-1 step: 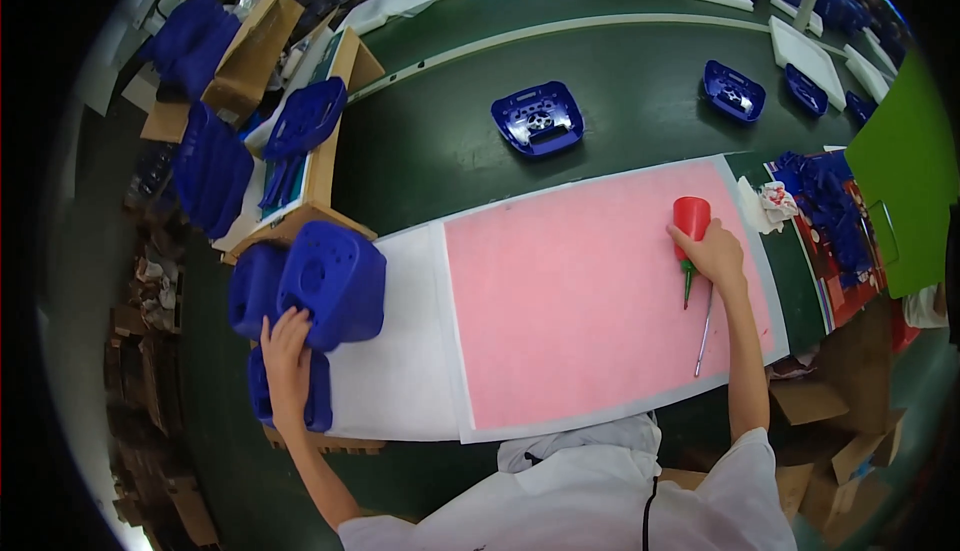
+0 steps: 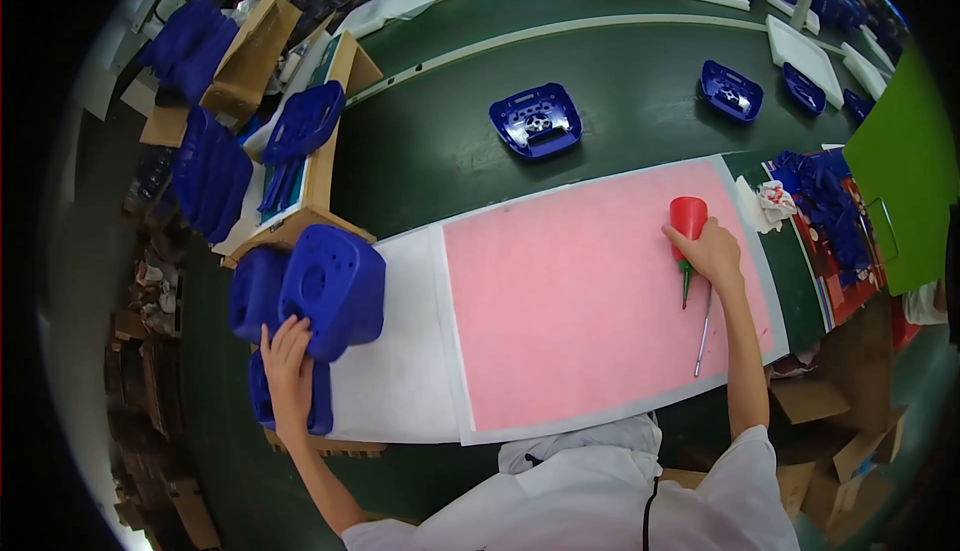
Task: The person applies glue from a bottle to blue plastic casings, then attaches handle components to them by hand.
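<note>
My left hand (image 2: 288, 376) is at the left, its fingers bent over the lower edge of a blue plastic housing (image 2: 342, 286) with round holes; the thumb is hidden. Behind and below this housing are another blue housing (image 2: 253, 291) and a third blue part (image 2: 319, 396). On the right, my right hand (image 2: 712, 251) is closed round a red cup-shaped thing (image 2: 688, 214), wide end away from me. A thin green and red piece (image 2: 685, 283) sticks out below it. Close to my wrist, a thin metal rod (image 2: 702, 343) like a screwdriver shaft lies over the pink sheet.
A pink sheet (image 2: 590, 321) with a white border covers the near worktop. Beyond it, blue trays (image 2: 537, 123) lie on the green table (image 2: 430, 146). A wooden rack (image 2: 325, 166) stands at left, a heap of blue parts (image 2: 830, 201) and a green panel (image 2: 905, 181) at right.
My right hand has shifted very slightly to the left with the red cup-shaped thing. My left fingers have moved slightly down with the blue housing's lower edge.
</note>
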Demonstrator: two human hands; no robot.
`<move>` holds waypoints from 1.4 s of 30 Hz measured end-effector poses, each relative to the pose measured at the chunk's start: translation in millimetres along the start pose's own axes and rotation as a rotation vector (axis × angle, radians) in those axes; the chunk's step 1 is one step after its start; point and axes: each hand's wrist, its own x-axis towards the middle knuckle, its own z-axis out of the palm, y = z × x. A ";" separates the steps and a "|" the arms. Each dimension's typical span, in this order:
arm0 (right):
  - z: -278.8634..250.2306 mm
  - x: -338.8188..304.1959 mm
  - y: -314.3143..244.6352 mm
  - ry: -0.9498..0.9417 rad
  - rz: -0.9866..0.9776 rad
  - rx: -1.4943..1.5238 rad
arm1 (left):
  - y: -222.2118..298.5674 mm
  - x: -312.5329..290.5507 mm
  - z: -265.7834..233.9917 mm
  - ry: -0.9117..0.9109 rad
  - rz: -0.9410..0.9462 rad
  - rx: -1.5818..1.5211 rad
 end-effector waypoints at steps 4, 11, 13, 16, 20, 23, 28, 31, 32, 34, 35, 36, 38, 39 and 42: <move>-0.9 19.0 -2.2 -0.127 -0.060 -0.057 | 34.9 3.7 -17.7 0.205 0.133 -0.227; -7.5 43.1 -53.4 -0.492 0.045 1.328 | 106.8 94.7 31.9 0.449 -0.332 -1.076; 10.1 45.0 -67.3 -0.416 0.081 1.842 | 134.1 134.1 84.5 0.270 -0.310 -0.979; 74.0 68.7 -72.3 -0.720 -0.170 2.475 | 173.4 170.0 155.5 -0.044 -0.173 -1.197; 114.1 55.7 -84.3 -0.534 -0.179 2.630 | 186.9 213.1 185.7 -0.188 -0.081 -1.166; 116.0 49.3 -88.6 -0.443 -0.201 2.493 | 189.6 238.1 190.6 0.123 -0.124 -1.024; 110.0 48.6 -81.7 -0.293 -0.189 2.354 | 172.2 206.4 171.3 0.210 -0.352 -0.503; 101.6 46.0 -87.3 -0.291 -0.221 2.219 | 174.1 182.3 176.2 -0.347 -0.527 -0.746; 100.2 44.8 -91.5 -0.318 -0.264 2.139 | 171.7 177.1 192.0 -0.245 -0.432 -0.770; 96.8 40.4 -99.4 -0.319 -0.276 2.072 | 172.3 177.2 215.6 -0.161 -0.533 -0.899; 96.7 38.3 -103.0 -0.311 -0.291 2.003 | 175.2 180.1 223.4 -0.070 -0.626 -1.030; 101.2 35.6 -106.1 -0.235 -0.327 2.001 | 178.2 181.5 230.2 0.051 -0.640 -1.097; 100.6 33.1 -108.2 -0.268 -0.264 1.953 | 175.7 180.2 245.9 0.139 -0.640 -1.226; 101.0 32.2 -110.5 -0.301 -0.203 1.908 | 173.3 177.2 254.2 0.232 -0.635 -1.349; 109.2 33.6 -107.2 -0.220 -0.195 1.883 | 179.5 174.1 256.5 0.195 -0.450 -1.425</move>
